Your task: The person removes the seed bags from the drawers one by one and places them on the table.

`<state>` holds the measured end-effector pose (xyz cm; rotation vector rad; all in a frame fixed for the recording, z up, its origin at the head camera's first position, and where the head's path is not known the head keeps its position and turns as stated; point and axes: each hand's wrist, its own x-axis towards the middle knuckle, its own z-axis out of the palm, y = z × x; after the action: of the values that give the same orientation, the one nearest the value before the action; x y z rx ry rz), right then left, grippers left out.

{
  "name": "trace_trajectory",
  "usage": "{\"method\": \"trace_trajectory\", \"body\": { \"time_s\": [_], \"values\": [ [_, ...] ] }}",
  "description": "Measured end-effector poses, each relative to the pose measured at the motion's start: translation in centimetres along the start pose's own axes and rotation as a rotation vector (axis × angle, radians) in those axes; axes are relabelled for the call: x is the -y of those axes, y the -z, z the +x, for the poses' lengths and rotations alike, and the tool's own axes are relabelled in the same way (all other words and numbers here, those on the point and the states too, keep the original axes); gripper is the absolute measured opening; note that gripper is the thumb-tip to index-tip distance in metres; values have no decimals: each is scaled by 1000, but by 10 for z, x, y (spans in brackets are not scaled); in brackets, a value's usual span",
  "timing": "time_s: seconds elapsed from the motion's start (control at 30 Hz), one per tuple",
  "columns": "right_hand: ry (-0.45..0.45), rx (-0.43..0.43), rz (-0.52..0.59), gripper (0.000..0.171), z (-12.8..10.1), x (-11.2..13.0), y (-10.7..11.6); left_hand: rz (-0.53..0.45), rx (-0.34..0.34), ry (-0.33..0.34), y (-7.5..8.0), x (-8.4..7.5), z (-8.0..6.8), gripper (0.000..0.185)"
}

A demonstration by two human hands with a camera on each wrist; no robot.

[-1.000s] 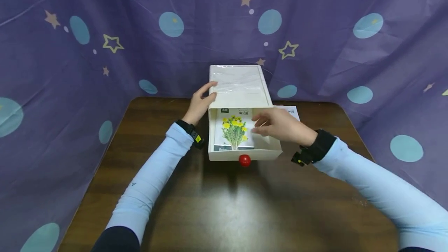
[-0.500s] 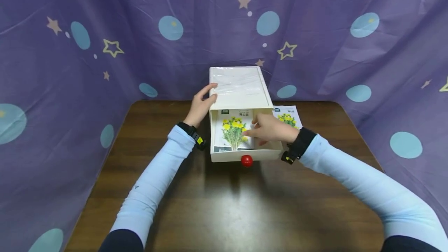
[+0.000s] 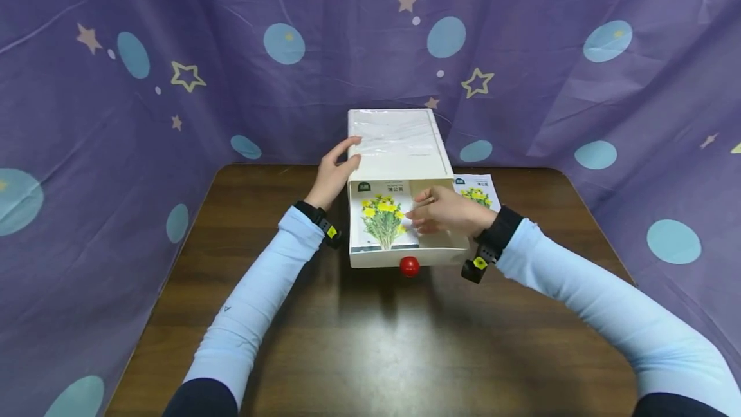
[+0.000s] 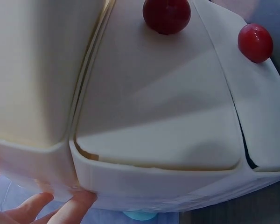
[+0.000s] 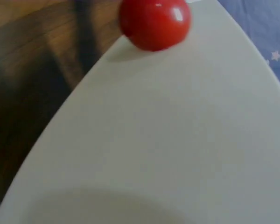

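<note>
A white drawer cabinet (image 3: 399,140) stands at the back of the table, its top drawer (image 3: 399,259) pulled out by a red knob (image 3: 409,267). In the drawer lies a flat white packet (image 3: 382,217) printed with yellow flowers, against the left wall. My left hand (image 3: 334,176) rests on the cabinet's upper left edge; its fingers (image 4: 74,205) touch the casing in the left wrist view. My right hand (image 3: 448,211) is inside the drawer at the packet's right edge, fingers slightly bent and spread. The right wrist view shows the drawer front (image 5: 154,126), not the hand.
A second packet (image 3: 477,190) with the same flower print lies on the table, right of the cabinet. Two closed drawers with red knobs (image 4: 167,16) show in the left wrist view. A purple star-patterned curtain (image 3: 370,50) hangs behind the brown table (image 3: 370,340).
The packet in the drawer has shifted left toward the wall. My right hand has come further left into the drawer, uncovering the second packet. My left hand stays on the cabinet.
</note>
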<state>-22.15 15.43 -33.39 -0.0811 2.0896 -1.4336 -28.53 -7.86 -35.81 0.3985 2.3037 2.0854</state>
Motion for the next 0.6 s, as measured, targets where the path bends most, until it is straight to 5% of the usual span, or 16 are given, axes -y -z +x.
{"method": "trace_trajectory", "body": {
  "time_s": [0.2, 0.43, 0.6],
  "values": [
    [89, -96, -67, 40, -3, -2, -3, 1, -6, -4, -1, -1, -1, 43],
    [118, 56, -237, 25, -21, -1, -9, -9, -13, -10, -2, 0, 0, 43],
    [153, 84, -133, 27, -34, 2, -7, -14, -16, -16, -2, -1, -1, 43]
  ]
}}
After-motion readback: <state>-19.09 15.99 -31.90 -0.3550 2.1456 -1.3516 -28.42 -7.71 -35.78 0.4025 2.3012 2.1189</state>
